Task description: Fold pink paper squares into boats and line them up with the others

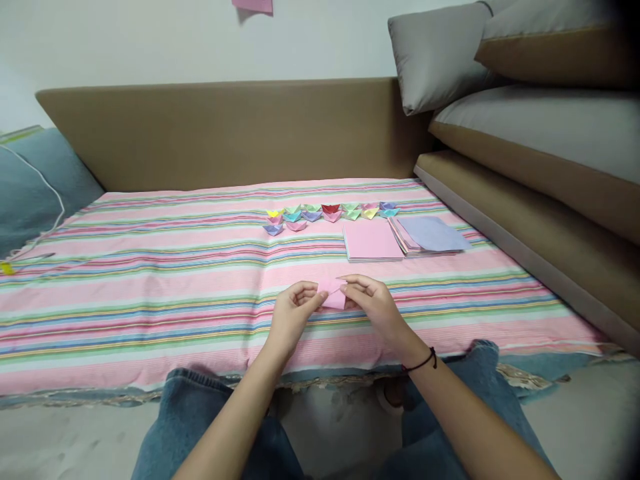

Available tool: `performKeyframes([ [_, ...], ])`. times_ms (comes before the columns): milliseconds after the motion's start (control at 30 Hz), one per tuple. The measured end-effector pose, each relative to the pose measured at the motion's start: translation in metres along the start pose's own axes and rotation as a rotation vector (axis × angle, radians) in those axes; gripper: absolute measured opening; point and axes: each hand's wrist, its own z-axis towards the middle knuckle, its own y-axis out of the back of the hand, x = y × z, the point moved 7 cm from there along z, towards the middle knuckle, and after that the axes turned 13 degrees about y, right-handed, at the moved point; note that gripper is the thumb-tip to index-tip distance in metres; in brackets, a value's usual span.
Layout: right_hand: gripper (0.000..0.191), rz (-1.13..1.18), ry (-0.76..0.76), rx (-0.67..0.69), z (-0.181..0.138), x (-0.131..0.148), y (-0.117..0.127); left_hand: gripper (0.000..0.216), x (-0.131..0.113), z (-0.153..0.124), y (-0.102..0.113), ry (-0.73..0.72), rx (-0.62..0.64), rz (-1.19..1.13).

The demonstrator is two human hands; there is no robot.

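Note:
Between my two hands is a small folded piece of pink paper, held just above the striped cloth. My left hand pinches its left side, thumb on top. On the right side, my right hand grips the paper between thumb and fingers. Beyond my hands, several small folded paper boats in many colours stand in rows. To their front right lies a stack of pink square paper, with a fanned stack topped by a lavender sheet beside it.
A brown backboard runs along the far side. Grey and brown cushions are piled on the right. At the left are a blue cushion, a white cable and a small yellow object. My knees are below the cloth's near edge.

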Motion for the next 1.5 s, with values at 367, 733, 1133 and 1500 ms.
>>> performKeyframes([
  [367,0.039,-0.012,0.122,-0.005,0.0,0.004,-0.002,0.048,-0.009,-0.003,-0.006,-0.053,0.123,0.042],
  [733,0.023,-0.155,0.183,0.017,-0.001,0.011,-0.001,0.022,-0.016,0.0,0.011,-0.157,-0.05,0.19],
  [1133,0.033,-0.046,0.079,-0.029,0.0,0.003,0.002,0.026,-0.009,-0.002,0.004,-0.072,-0.006,0.036],
  [1500,0.024,-0.118,0.141,-0.008,-0.001,0.008,0.002,0.013,-0.023,-0.012,-0.015,-0.254,0.173,0.32],
])
